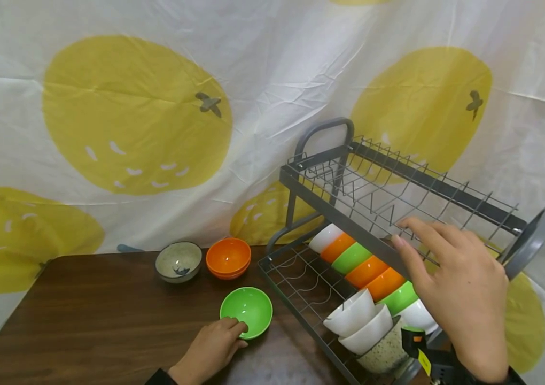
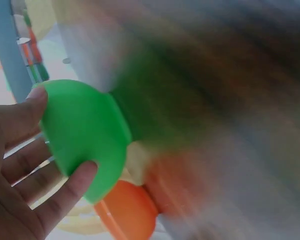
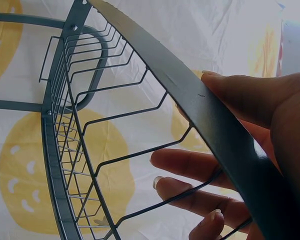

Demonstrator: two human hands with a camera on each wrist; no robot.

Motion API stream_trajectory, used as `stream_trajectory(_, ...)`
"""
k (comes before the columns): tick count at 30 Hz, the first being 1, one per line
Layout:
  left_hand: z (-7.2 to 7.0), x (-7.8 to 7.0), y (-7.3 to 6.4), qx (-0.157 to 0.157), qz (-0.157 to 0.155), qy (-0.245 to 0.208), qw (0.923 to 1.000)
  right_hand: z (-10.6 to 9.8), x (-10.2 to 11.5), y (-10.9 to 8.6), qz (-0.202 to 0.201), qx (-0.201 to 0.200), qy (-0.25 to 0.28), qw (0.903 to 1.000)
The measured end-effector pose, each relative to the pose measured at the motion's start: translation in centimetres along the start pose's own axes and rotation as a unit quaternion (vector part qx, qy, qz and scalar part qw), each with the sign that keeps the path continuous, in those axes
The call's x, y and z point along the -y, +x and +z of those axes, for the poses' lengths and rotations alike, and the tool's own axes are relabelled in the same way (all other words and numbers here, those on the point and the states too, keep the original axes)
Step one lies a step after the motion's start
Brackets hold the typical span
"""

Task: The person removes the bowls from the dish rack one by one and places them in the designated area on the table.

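Dark brown bench [image 1: 109, 315], wood-grained, its back edge against a white cloth [image 1: 277, 53] printed with large yellow fruit; the cloth fills the background, creased and shiny in places. Toward the back of the bench: a grey bowl [image 1: 178, 262] with a dark motif inside, and just beside it two orange bowls [image 1: 228, 255], nested. Nearer the front, a green bowl [image 1: 246, 313], mouth up; whether its base touches the wood cannot be told. Left hand [image 1: 212, 345] pinches the near rim, fingertips over the edge; much of the left wrist view is blurred. To the right, a grey two-tier dish rack [image 1: 340, 216] stands at a slant. Its lower tier carries a leaning row of white, orange and green bowls [image 1: 368, 272], with white bowls [image 1: 356, 313] and a speckled bowl [image 1: 388, 347] in front. The upper tier overhangs that row and hides part of it. Right hand [image 1: 469, 278] is at the upper tier's front rail, thumb and fingers apart; contact unclear. It covers the tier's near right part in the head view.
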State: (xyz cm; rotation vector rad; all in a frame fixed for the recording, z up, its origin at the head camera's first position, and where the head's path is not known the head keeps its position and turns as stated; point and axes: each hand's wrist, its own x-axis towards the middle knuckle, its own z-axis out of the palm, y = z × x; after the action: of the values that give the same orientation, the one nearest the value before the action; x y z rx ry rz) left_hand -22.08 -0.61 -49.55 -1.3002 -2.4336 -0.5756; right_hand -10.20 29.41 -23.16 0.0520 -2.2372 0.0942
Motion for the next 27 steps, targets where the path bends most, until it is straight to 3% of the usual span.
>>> stream_trajectory(8,-1.2,-0.9,0.9,-0.007,0.007,0.022,0.9997,0.0,0.0,0.0,-0.002,0.001,-0.003,1.0)
stream_trajectory(15,-1.9,-3.2,3.2,-0.022,0.038,0.015,0.9989,0.0,0.0,0.0,0.002,0.002,0.002,1.0)
stream_trajectory(20,-1.9,-5.5,5.1,-0.035,0.063,-0.051,0.996,0.0,0.0,0.0,0.003,0.003,0.002,1.0)
stream_trajectory(27,-1.3,-8.1,8.0,-0.058,0.074,-0.147,0.9847,0.0,0.0,-0.1,0.007,0.004,0.004,1.0)
